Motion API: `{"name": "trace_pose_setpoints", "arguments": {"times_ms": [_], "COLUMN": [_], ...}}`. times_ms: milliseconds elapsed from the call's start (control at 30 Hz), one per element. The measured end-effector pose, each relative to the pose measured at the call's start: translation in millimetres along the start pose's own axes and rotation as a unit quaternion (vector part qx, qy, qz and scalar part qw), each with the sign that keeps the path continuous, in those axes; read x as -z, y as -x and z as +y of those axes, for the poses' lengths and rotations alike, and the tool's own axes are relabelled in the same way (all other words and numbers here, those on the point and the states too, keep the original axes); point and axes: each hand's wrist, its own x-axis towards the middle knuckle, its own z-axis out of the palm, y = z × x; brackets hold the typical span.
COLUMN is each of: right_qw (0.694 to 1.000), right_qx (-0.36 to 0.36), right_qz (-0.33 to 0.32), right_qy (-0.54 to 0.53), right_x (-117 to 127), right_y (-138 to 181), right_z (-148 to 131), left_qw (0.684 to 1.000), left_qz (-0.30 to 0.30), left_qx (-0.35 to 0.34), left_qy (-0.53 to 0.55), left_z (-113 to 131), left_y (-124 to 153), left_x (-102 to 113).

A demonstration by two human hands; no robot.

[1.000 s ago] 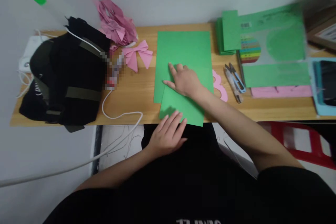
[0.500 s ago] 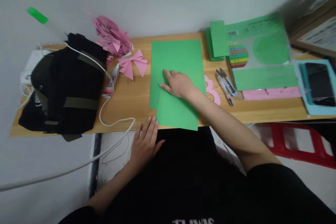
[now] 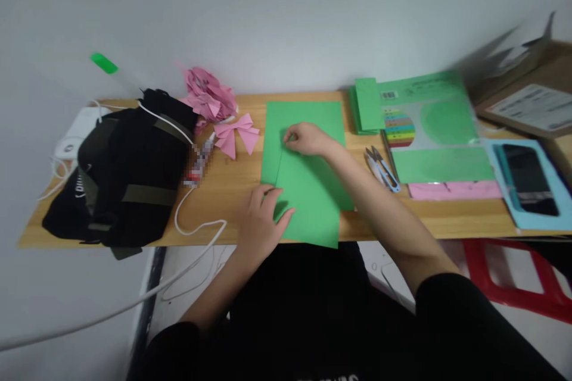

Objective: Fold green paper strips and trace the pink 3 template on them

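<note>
Two green paper sheets lie overlapped at the middle of the wooden desk (image 3: 223, 190). The upper sheet (image 3: 313, 202) sits askew on the lower sheet (image 3: 304, 116) and hangs past the front edge. My right hand (image 3: 306, 138) rests on the upper sheet's far left corner, fingers curled and pressing down. At the near left edge of the same sheet, my left hand (image 3: 263, 220) has its fingers bent and its thumb lying on the paper. Whether either hand pinches the sheet or only presses it I cannot make out.
A black bag (image 3: 120, 172) with a white cable fills the desk's left side. Pink paper scraps (image 3: 208, 95), a pink bow (image 3: 236, 134) and a glue tube (image 3: 201, 161) lie behind it. Snips (image 3: 379, 169), green and pink paper packs (image 3: 429, 131), a phone (image 3: 527, 178) and a cardboard box (image 3: 531, 101) stand right.
My left hand came up from the desk's front edge onto the upper sheet's near left edge. My right hand slid farther away along that sheet. The view tilted upward.
</note>
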Motion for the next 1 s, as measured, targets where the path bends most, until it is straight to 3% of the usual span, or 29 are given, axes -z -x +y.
{"name": "trace_pose_setpoints", "arguments": {"times_ms": [233, 433, 633, 767, 1000], "right_qw": [0.995, 0.985, 0.962, 0.905, 0.892], "right_qx": [0.042, 0.077, 0.103, 0.136, 0.134], "right_qz": [-0.089, -0.096, 0.008, 0.1, 0.221], "right_qy": [-0.006, -0.123, -0.254, -0.39, -0.372], "right_x": [24, 31, 38, 54, 73], "right_y": [-27, -27, 12, 59, 118], "right_z": [-1, 18, 32, 30, 9], "left_qw": [0.991, 0.979, 0.958, 0.933, 0.903], "left_qz": [-0.08, -0.104, -0.051, -0.006, 0.039], "left_qx": [0.101, 0.143, 0.126, 0.09, 0.034], "left_qy": [0.025, 0.098, 0.252, 0.348, 0.427], "left_z": [0, -2, -1, 14, 50], "left_y": [-31, -47, -99, -130, -131], "left_x": [-12, -9, -2, 14, 47]}}
